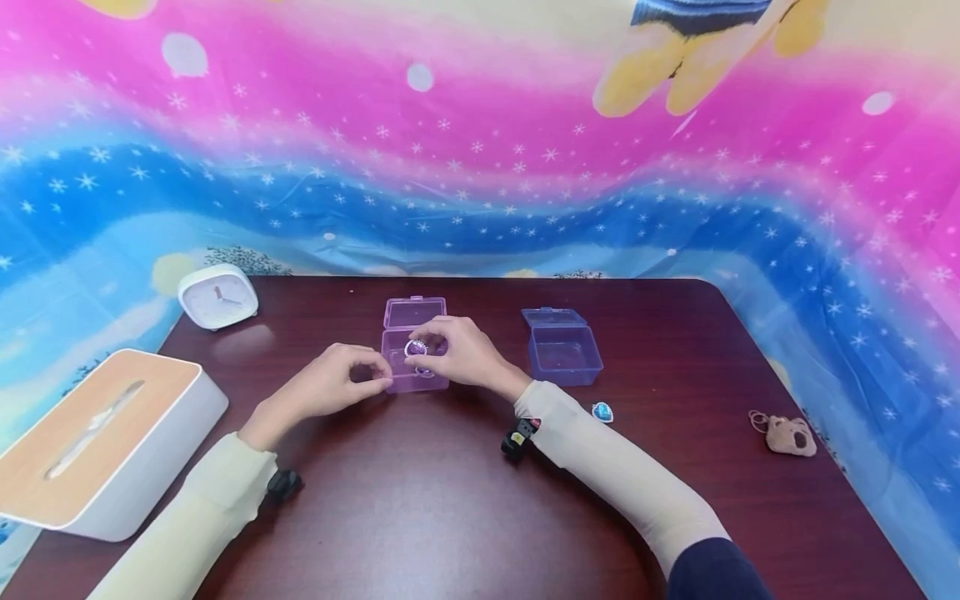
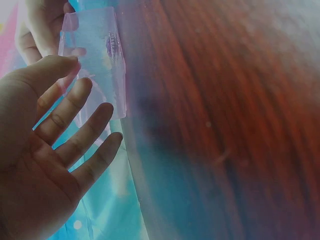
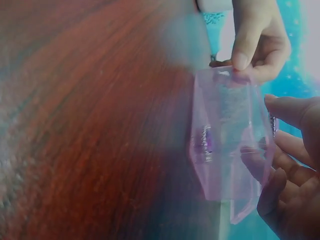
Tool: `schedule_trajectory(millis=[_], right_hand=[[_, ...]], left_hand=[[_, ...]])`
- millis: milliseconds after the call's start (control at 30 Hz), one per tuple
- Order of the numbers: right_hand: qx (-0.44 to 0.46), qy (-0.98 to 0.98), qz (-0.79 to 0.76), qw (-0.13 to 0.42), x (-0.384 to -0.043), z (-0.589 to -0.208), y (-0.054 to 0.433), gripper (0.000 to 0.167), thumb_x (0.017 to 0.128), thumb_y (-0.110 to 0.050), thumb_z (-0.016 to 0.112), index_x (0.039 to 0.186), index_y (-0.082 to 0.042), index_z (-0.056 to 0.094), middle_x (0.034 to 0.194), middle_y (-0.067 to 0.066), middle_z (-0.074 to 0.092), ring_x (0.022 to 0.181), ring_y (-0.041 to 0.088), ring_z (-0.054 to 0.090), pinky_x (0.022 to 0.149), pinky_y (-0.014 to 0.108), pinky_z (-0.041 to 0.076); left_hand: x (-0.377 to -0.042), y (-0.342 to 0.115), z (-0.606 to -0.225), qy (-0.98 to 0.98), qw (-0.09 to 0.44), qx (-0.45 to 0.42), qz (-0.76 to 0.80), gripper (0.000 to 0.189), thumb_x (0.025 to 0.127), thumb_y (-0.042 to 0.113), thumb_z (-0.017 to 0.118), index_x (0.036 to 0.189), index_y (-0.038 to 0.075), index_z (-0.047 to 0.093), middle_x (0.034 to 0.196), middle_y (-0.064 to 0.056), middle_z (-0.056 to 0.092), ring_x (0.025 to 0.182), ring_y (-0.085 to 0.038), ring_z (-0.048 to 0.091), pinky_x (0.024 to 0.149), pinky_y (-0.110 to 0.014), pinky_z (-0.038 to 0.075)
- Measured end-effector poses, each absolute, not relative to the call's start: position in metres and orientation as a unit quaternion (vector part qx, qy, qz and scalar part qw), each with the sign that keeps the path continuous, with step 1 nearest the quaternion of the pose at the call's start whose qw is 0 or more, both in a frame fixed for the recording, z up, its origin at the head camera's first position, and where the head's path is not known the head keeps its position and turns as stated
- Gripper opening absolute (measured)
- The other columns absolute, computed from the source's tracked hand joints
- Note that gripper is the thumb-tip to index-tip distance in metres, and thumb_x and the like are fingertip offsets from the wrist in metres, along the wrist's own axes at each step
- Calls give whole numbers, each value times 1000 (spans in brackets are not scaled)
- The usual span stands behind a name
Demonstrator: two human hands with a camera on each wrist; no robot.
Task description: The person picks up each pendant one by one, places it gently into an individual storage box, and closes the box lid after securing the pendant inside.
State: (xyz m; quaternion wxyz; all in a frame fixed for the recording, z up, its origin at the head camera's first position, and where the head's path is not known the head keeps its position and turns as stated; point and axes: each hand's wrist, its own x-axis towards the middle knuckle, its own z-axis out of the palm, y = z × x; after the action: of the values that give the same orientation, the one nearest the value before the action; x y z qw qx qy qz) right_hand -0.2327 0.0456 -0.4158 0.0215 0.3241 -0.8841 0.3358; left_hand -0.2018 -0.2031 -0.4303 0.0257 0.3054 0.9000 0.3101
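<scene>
The right hand [image 1: 465, 354] pinches a silver-rimmed purple gem [image 1: 416, 351] between thumb and fingers over the open pink box [image 1: 401, 384], whose lid stands raised at the back. The left hand [image 1: 330, 383] grips the box's left wall between thumb and finger, a pinch clearer in the right wrist view than in the head view. A second purple gem [image 3: 207, 142] lies inside the box; both wrist views show it through the clear wall, while the right hand partly covers it from above. Only the head view takes in an open violet box [image 1: 564, 377] and a blue gem [image 1: 602, 412] to the right, a brown pouch-like item [image 1: 793, 437] farther out, and, at left, a white clock [image 1: 217, 298] and a tissue box [image 1: 168, 454], slightly cut off. The backdrop [image 1: 480, 196] figure is cropped at the top; the clock's dial marks are too small to read.
</scene>
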Motion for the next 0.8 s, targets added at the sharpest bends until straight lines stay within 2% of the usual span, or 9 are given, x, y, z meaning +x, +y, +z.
schedule_trajectory(millis=[100,333,533,800], right_hand=[[319,-890,326,16,-236,-418,44,35,86,-35,84,114,-14,77,97,-3,75,82,7,64,75,20,51],[318,-901,295,7,-237,-416,38,36,87,-35,84,116,-16,77,104,-2,76,83,9,64,75,23,51],[307,-917,255,-8,-235,-421,32,36,88,-42,81,117,-21,77,112,-3,76,86,8,62,75,25,51],[296,-922,249,-7,-235,-423,24,35,86,-45,82,114,-24,78,110,-8,78,86,6,64,73,26,52]], left_hand=[[-202,-203,-431,900,26,305,310,5,95,23,75,91,20,77,83,14,71,80,-7,60,80,-34,52],[-203,-203,-431,899,24,305,313,5,94,23,76,91,19,77,84,14,72,81,-8,61,82,-35,53],[-200,-203,-435,898,30,302,319,5,94,23,76,92,18,77,83,14,71,80,-8,61,81,-33,52],[-201,-204,-432,898,18,302,319,6,94,25,77,92,19,77,84,15,72,83,-6,63,84,-34,54]])
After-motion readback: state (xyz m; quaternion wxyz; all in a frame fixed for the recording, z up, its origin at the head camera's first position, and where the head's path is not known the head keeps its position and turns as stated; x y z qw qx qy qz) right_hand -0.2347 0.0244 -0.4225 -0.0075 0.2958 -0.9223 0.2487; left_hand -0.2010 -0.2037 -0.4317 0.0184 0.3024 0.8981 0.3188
